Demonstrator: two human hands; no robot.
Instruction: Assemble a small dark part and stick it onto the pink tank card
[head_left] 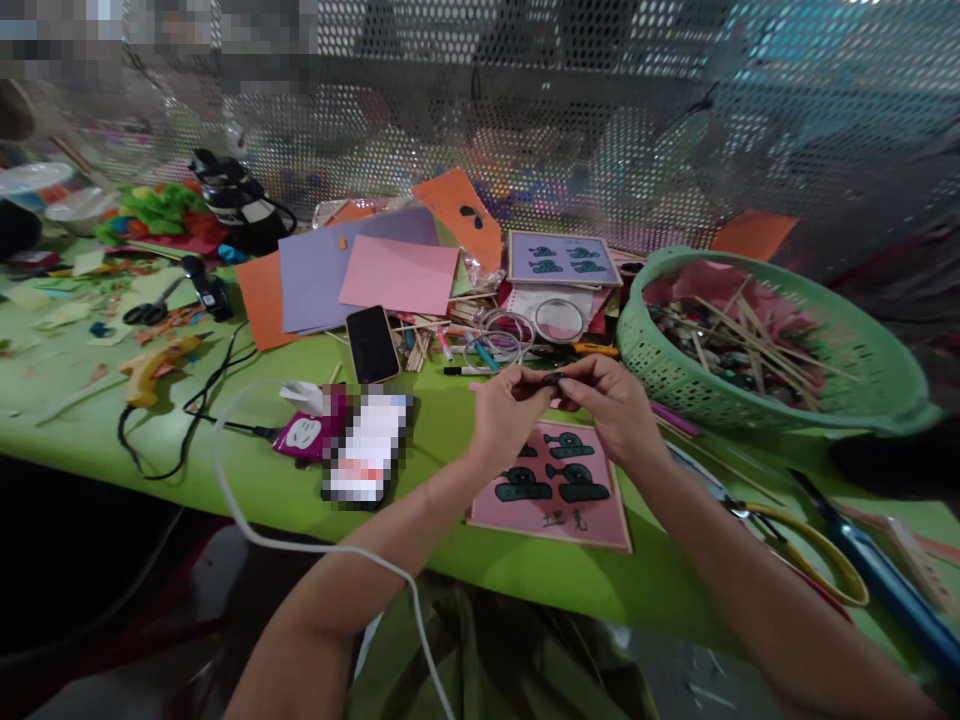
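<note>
My left hand (514,408) and my right hand (601,398) meet over the top of a pink card (517,515). Between their fingertips they pinch a small dark piece (553,380), too small to make out in kind. Green tank-shaped cutouts (581,482) outlined in black lie on the card, with handwritten characters below them. The card has a thin pale wooden edging. Behind my hands, a purple framed card (562,258) bears similar tank shapes.
A green plastic basket (630,345) of sticks and stones stands right. Scissors (817,550) and a blue cutter (892,575) lie near my right arm. Left are two phones (373,345), a tissue pack (304,435), and a yellow glue gun (157,372). A white cable (315,546) crosses my left arm.
</note>
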